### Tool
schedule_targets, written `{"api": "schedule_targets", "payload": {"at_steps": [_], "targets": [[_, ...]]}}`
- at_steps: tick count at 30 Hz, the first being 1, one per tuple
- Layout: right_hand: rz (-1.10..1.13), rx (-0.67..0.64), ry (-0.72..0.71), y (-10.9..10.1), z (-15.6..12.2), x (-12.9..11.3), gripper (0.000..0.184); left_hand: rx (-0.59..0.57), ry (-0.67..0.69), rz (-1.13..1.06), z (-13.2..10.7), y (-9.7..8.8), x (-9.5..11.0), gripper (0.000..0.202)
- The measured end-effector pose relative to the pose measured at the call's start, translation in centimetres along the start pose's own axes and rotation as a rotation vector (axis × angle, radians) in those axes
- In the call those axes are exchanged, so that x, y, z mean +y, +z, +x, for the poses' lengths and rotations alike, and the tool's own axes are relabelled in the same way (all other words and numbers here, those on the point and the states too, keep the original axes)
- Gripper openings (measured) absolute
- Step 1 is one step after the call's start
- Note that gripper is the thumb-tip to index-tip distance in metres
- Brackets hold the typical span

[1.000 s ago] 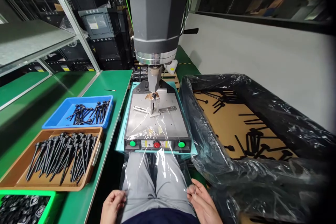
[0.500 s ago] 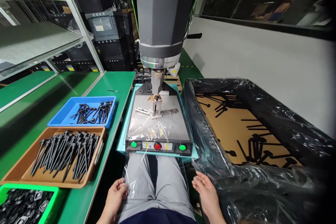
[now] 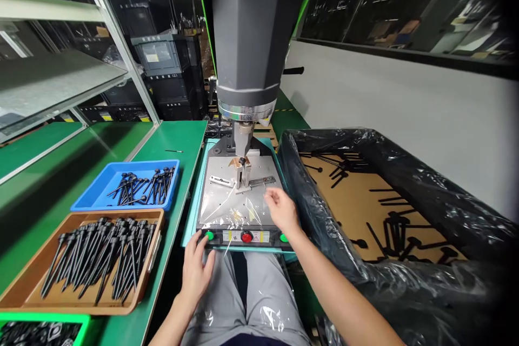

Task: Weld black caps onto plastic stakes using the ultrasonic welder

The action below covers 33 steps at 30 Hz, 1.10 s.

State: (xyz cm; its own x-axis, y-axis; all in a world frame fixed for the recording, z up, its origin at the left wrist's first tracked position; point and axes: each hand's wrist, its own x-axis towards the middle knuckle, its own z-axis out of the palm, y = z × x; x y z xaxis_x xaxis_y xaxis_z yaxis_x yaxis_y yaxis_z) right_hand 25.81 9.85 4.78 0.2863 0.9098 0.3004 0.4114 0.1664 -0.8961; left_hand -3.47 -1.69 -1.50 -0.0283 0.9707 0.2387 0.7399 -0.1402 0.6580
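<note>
My left hand (image 3: 197,267) is at the front left of the press base, its fingers spread, with fingertips beside the left green button (image 3: 208,235); I cannot tell if they touch it. Over the right side of the metal plate (image 3: 219,208), my right hand (image 3: 283,210) has loosely bent fingers pointing at the fixture, and nothing shows in them. A small black-headed part (image 3: 242,161) sits upright in the metal fixture (image 3: 243,175), directly below the grey press horn (image 3: 243,140). My right wrist partly covers the right green button (image 3: 284,238). A red button (image 3: 246,236) lies between the green ones.
On the green bench at left are a blue tray (image 3: 77,203) and a brown tray (image 3: 28,303) of black stemmed parts, and a green bin (image 3: 87,321) of small black parts. A plastic-lined box (image 3: 324,216) with similar stemmed parts stands right. The press head (image 3: 247,38) hangs above.
Both hands have risen from beside my lap to the press. My left hand is now at the left green button, and my right has reached forward over the plate. The view has tilted slightly up.
</note>
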Motion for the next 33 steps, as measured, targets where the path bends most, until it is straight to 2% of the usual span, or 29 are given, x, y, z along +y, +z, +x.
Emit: {"api": "schedule_targets", "payload": {"at_steps": [3, 5, 8, 13, 20, 26, 28, 30, 33], "targets": [[-0.077, -0.02, -0.113, 2.7, 5.8, -2.1, 0.032, 0.01, 0.185, 0.111, 5.1, 1.1, 1.8, 0.045], [-0.127, -0.045, -0.118, 3.9, 8.5, -3.0, 0.039, -0.03, 0.221, 0.203, 7.7, 1.5, 2.3, 0.05], [-0.178, -0.123, -0.125, 5.1, 10.8, -3.4, 0.04, -0.144, 0.162, 0.341, 10.4, 2.0, 2.5, 0.059], [-0.155, -0.193, -0.16, 5.7, 12.0, -3.4, 0.026, -0.27, 0.025, 0.507, 12.9, 2.4, 2.2, 0.073], [-0.074, -0.174, -0.21, 5.8, 11.9, -3.7, 0.026, -0.324, -0.061, 0.57, 14.2, 2.5, 1.8, 0.095], [0.005, -0.136, -0.315, 4.9, 9.8, -4.6, 0.027, -0.344, -0.098, 0.525, 14.8, 2.2, 1.8, 0.107], [0.031, -0.116, -0.379, 4.0, 8.3, -5.1, 0.028, -0.303, -0.091, 0.505, 14.7, 1.9, 2.0, 0.105], [0.037, -0.087, -0.436, 2.9, 6.2, -5.6, 0.028, -0.222, -0.052, 0.451, 14.2, 1.2, 2.7, 0.094], [0.052, -0.062, -0.489, 1.4, 2.5, -6.7, 0.028, -0.084, 0.148, 0.208, 13.0, -0.2, 5.0, 0.062]]}}
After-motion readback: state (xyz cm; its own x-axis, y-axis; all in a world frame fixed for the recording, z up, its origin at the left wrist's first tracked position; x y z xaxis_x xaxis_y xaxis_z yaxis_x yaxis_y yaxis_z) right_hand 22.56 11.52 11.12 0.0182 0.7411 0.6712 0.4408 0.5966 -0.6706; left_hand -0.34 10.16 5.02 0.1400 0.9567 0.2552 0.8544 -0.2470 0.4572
